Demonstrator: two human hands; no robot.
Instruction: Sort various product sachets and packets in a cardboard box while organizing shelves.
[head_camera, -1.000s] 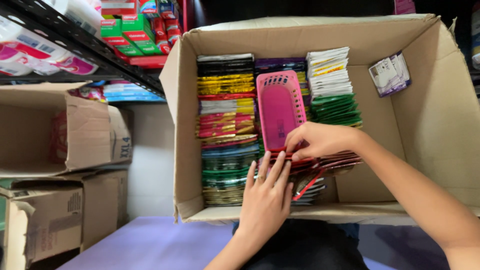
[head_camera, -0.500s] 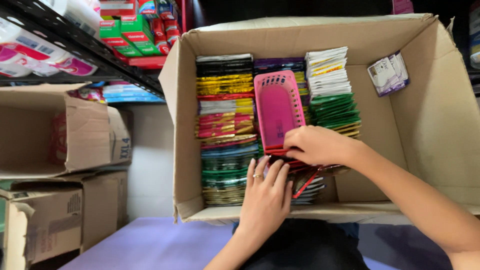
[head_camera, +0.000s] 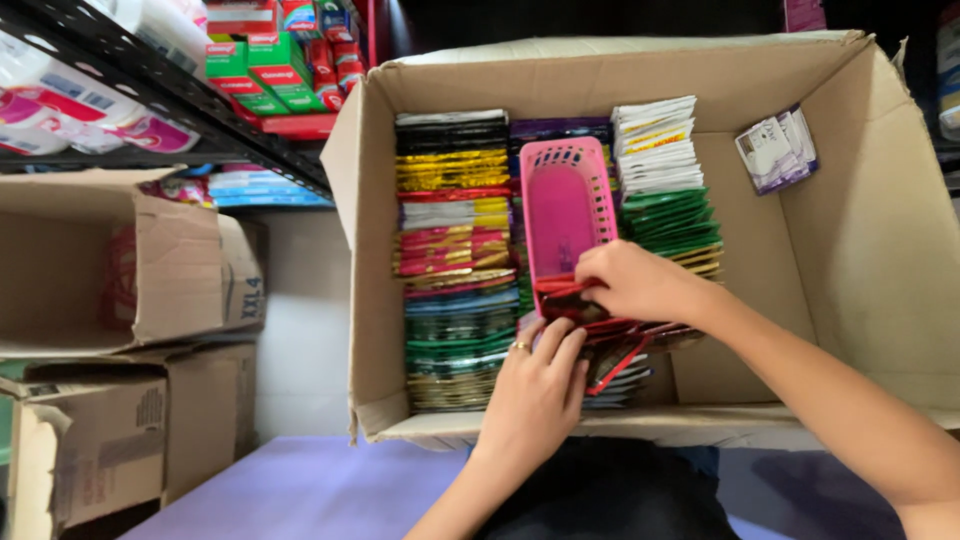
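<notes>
1. The right hand (head_camera: 635, 285) is reaching into the large cardboard box (head_camera: 880, 260), its fingers curled and pinching the top of a bundle of dark red sachets (head_camera: 610, 335) at the near end of the pink basket (head_camera: 565, 215).
2. The left hand (head_camera: 535, 395) is lying just near of it, fingers held together and pressing lightly against the same bundle from the near side; a ring is showing on one finger.
3. The sachets are sitting in the near middle of the box, between the left column of packets (head_camera: 455, 260) and the green and white packets (head_camera: 665, 185) on the right.
4. They look thin, light and glossy, likely slippery foil or plastic film that is soft and bends easily; pinching several together along their edges seems the surest hold, since a loose stack could fan out and slide.
5. The basket is stiff moulded plastic with a perforated rim, long and narrow.
6. The box is dull, creased corrugated card; a small pale packet (head_camera: 775, 150) is leaning against its far right wall.
7. More cardboard boxes (head_camera: 110, 260) are standing to the left below a dark shelf (head_camera: 190, 110).
</notes>
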